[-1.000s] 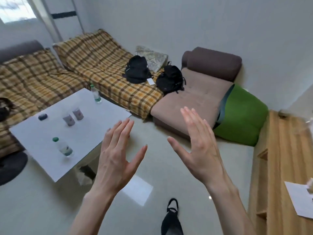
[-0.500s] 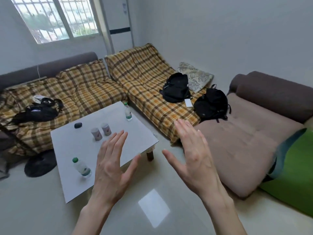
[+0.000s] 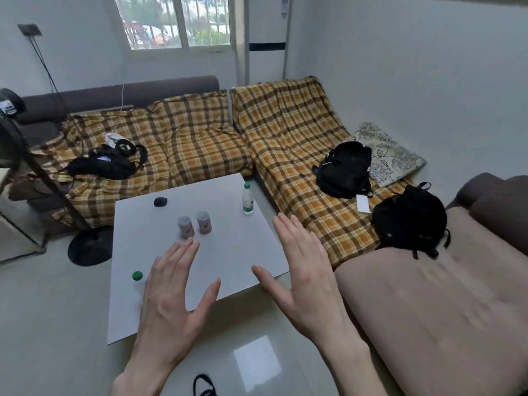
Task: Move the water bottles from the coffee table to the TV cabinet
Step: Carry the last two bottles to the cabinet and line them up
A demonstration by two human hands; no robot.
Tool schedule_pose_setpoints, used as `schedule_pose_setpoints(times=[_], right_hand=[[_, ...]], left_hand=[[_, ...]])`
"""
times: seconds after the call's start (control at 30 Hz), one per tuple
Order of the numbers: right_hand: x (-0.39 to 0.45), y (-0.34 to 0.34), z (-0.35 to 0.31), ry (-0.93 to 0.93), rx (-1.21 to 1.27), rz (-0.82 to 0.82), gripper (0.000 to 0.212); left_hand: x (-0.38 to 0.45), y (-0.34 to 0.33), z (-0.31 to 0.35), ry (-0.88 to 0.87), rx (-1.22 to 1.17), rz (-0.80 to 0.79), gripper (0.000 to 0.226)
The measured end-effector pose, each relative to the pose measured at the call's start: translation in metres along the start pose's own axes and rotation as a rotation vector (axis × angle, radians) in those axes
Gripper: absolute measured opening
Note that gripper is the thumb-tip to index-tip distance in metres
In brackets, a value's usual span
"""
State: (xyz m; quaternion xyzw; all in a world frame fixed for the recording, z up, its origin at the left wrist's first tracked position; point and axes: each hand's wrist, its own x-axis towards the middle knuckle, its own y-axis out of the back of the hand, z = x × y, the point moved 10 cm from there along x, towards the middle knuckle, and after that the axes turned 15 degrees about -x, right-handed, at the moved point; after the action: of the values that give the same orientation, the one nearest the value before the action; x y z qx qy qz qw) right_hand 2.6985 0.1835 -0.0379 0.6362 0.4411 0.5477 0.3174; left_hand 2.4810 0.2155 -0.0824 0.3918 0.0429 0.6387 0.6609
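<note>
Head view: approach step. Left hand (image 3: 168, 298) and right hand (image 3: 303, 270) hover over the desk (image 3: 228, 252), grip spread apart, empty. Near bottle (image 3: 137, 278) at 8 o'clock, far bottle (image 3: 247, 199) at 1 o'clock. Next: close on one.

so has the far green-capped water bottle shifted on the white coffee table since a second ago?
No. The green-capped water bottle stands near the white coffee table's far right corner, as before; only the camera turned.
</note>
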Motion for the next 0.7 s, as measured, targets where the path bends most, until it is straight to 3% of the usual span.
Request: schedule_pose_setpoints(times=[0.5,0.7], right_hand=[[0.18,-0.166,-0.095,0.112,0.008,-0.131,0.077],[0.219,-0.228,-0.129,0.13,0.037,-0.163,0.076]], left_hand=[[0.113,0.023,-0.213,0.225,0.0,0.031,0.069],[0.122,0.027,-0.29,0.298,-0.004,0.047,0.067]])
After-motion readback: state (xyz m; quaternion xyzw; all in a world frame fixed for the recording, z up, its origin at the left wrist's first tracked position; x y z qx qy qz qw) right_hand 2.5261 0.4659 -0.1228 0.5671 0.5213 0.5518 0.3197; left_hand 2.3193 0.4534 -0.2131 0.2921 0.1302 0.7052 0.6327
